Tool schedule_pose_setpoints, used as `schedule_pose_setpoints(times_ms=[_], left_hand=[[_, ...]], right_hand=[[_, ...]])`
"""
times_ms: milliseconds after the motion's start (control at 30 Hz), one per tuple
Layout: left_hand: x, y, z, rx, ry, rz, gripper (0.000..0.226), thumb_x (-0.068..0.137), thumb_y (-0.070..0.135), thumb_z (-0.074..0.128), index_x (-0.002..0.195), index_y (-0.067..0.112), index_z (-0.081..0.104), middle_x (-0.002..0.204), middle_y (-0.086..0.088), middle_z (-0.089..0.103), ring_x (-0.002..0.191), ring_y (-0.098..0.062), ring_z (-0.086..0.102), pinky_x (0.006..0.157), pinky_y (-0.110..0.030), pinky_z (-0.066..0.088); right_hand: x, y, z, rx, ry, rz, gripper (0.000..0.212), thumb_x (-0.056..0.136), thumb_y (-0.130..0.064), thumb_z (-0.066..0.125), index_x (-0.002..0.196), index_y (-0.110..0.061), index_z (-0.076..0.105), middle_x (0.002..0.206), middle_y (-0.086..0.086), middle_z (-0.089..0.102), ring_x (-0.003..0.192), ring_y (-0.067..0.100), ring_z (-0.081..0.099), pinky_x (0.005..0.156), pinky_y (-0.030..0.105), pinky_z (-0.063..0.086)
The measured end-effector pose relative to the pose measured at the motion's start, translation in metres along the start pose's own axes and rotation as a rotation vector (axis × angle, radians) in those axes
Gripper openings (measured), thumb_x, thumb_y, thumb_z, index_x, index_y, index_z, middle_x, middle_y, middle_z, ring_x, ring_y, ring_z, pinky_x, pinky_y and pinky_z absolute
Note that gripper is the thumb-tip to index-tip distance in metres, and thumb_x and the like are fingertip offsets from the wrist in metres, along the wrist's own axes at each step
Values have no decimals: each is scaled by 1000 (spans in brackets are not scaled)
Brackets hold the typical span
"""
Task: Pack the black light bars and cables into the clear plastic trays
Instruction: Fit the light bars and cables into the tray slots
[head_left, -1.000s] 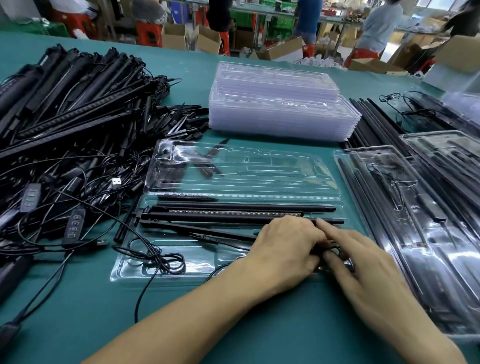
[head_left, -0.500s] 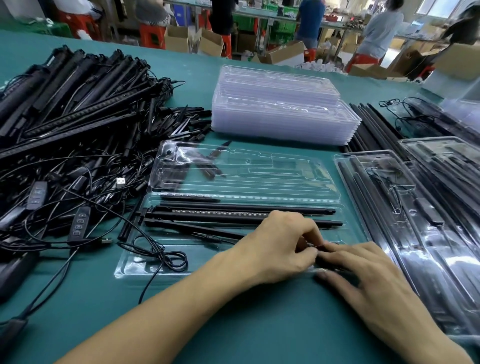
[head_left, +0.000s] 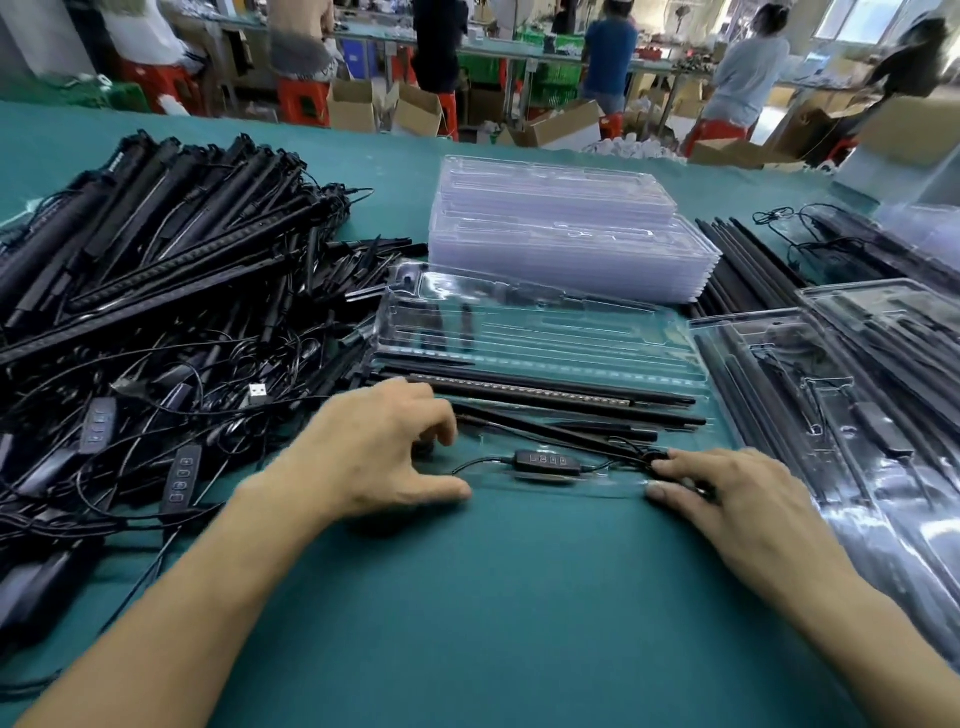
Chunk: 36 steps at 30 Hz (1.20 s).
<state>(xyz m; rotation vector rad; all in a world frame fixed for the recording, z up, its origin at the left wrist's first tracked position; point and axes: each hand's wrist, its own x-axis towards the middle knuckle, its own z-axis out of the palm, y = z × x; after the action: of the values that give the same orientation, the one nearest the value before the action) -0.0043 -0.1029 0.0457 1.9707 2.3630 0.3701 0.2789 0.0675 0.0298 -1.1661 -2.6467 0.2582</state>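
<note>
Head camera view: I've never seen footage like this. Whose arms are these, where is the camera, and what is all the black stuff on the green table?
There is no machine here. A person wears the camera on their head, so you look down along their own two arms. On the green table lies a clear tray with black light bars in its slots. Along its front runs a cable with a small button controller. The left hand curls over the tray's left end, and what is under it is hidden. The right hand presses fairly straight fingers on the cable's right end. To the left is a pile of loose bars and cables, behind the tray a stack of empty trays, and to the right filled trays.
</note>
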Motion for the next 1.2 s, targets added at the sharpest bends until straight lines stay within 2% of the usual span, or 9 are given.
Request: schedule_pose_setpoints(times_ms=[100,200,467,700,767,867,1000,1100,1200], left_hand=[[-6,-14,-7,-49,-94,-16,42,62,69,65,94,42,64,98,23,56,96,2,50,88,-28,45],[-9,-17,-11,25,-133,-9,36,59,55,55,91,43,65,96,25,54,93,0,49,91,-30,42],[-12,-29,-8,-219,159,44,38,67,41,48,78,23,80,92,15,73,86,-13,63,89,-34,49],[-22,-52,-11,-517,202,-88,6,66,36,77,70,31,78,77,15,74,77,-9,70,78,-38,56],[-22,-56,-12,-539,148,-107,17,63,40,91,71,33,78,81,16,74,82,-4,70,84,-37,55],[-24,-52,-11,-517,73,-104,42,46,73,82,73,41,77,97,28,67,102,5,59,93,-27,43],[-24,-50,-9,-338,-94,-95,61,29,79,75,83,52,68,110,36,49,112,12,37,99,-30,27],[-23,-49,-9,-294,-58,-105,52,36,64,79,83,48,65,110,30,52,112,4,40,101,-32,27],[-24,-50,-9,-396,56,-101,26,55,29,90,70,38,71,107,25,61,111,-3,50,106,-38,35]], right_hand=[[1,2,-1,6,-9,-7,34,82,-54,63,107,-34,73,105,-13,71,99,17,58,80,27,39],[1,2,-1,16,-1,5,33,82,-54,64,107,-35,73,110,-14,70,100,17,58,81,29,41],[0,-1,-4,55,20,10,48,74,-63,53,105,-33,75,113,-12,71,103,20,62,88,36,48],[0,-2,-6,38,-8,6,52,72,-64,53,108,-33,74,113,-11,71,102,19,62,88,37,49],[-1,-2,-5,31,4,1,53,72,-64,52,108,-33,74,110,-10,72,100,19,61,84,34,47],[-2,-2,-5,31,11,1,52,72,-64,51,108,-34,75,109,-10,72,97,18,61,78,31,43],[-1,-2,-5,37,15,2,50,72,-63,53,107,-34,75,109,-11,72,97,18,61,76,29,39],[-1,-3,-4,32,24,8,47,73,-63,55,106,-36,75,109,-12,72,98,17,61,75,29,37],[-2,-2,-3,45,23,5,49,72,-64,53,106,-35,75,109,-12,72,97,17,60,76,29,39]])
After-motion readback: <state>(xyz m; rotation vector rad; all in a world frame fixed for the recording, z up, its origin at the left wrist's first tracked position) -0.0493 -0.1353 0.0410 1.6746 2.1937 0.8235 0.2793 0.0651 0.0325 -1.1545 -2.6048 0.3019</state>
